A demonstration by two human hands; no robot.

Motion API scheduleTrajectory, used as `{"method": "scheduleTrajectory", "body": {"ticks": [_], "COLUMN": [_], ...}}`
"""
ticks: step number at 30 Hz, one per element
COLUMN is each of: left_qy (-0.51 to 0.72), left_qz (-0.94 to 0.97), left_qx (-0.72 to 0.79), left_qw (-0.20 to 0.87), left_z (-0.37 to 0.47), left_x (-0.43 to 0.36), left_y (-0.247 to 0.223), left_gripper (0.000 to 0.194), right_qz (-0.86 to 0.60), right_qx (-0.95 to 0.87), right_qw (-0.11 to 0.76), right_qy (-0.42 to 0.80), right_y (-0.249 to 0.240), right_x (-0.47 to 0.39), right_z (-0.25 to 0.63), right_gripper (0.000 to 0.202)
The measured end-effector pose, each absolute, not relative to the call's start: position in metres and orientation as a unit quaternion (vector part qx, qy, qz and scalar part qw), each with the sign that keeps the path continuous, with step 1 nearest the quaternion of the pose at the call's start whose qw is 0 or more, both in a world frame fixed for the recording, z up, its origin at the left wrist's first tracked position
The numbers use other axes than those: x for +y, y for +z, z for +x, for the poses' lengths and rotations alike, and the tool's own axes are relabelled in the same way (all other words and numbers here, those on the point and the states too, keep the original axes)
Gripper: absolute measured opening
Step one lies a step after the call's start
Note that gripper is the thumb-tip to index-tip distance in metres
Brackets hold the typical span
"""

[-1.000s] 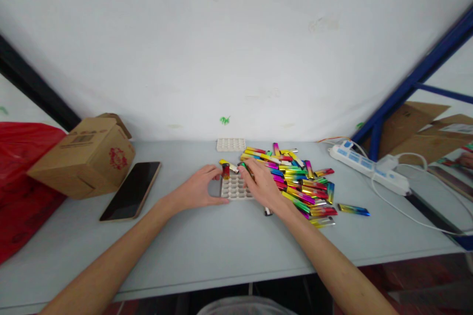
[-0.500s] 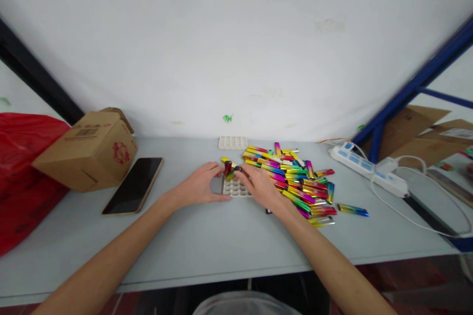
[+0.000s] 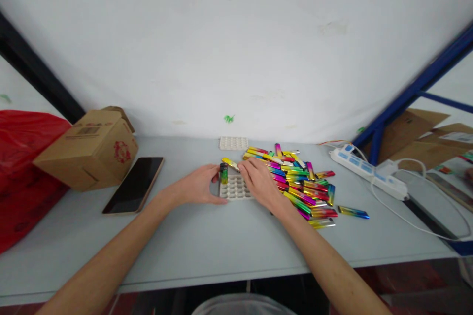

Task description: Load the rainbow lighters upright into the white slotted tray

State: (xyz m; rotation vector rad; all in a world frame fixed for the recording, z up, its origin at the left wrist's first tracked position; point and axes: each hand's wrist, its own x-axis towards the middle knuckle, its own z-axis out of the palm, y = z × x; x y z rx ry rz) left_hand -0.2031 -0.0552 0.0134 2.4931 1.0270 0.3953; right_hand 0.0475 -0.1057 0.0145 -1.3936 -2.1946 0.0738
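Observation:
A white tray with rows of round holes [image 3: 235, 188] lies between my hands. One green lighter with a dark top [image 3: 223, 173] stands upright at the tray's back left corner. My left hand [image 3: 203, 184] is curved beside that corner, thumb and fingers apart, its fingertips next to the standing lighter. My right hand [image 3: 256, 179] is over the tray's right side, fingers together at the end of a yellow lighter [image 3: 230, 163] that lies slanted behind the tray. Whether the fingers grip it is hidden. Right of my hand is a heap of shiny multicoloured lighters [image 3: 295, 177].
A second white tray [image 3: 234, 143] lies near the wall. At left are a phone [image 3: 133, 185], a cardboard box [image 3: 88, 150] and a red bag [image 3: 29, 172]. A white power strip [image 3: 369, 171] with cables is at right.
The red and green items at my fingertips have given way to one green lighter upright in the tray's corner. My right hand has drawn back slightly from that corner, and the view has shifted a little.

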Motion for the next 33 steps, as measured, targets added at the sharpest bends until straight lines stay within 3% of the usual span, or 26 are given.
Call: {"method": "scheduleTrajectory", "body": {"ticks": [10, 16, 24, 29, 33], "left_qy": [0.151, 0.133, 0.131, 0.120, 0.107], "left_qz": [0.898, 0.897, 0.897, 0.895, 0.897], "left_qx": [0.360, 0.370, 0.379, 0.383, 0.382], "left_qw": [0.202, 0.202, 0.186, 0.193, 0.196], "left_z": [-0.211, -0.211, -0.211, -0.210, -0.208], "left_x": [-0.054, -0.055, -0.056, -0.056, -0.057], "left_y": [0.009, 0.011, 0.012, 0.015, 0.018], "left_gripper": [0.060, 0.061, 0.062, 0.062, 0.063], "right_qz": [-0.500, -0.513, -0.543, -0.563, -0.562], "right_qx": [-0.836, -0.827, -0.781, -0.726, -0.718], "right_qw": [0.227, 0.228, 0.285, 0.319, 0.328], "right_qy": [0.012, 0.023, 0.118, 0.232, 0.247], "right_y": [-0.002, -0.001, 0.005, 0.004, 0.000], "right_x": [-0.095, -0.091, -0.084, -0.077, -0.077], "right_z": [0.047, 0.048, 0.046, 0.044, 0.043], "right_gripper": [0.035, 0.020, 0.012, 0.031, 0.041]}}
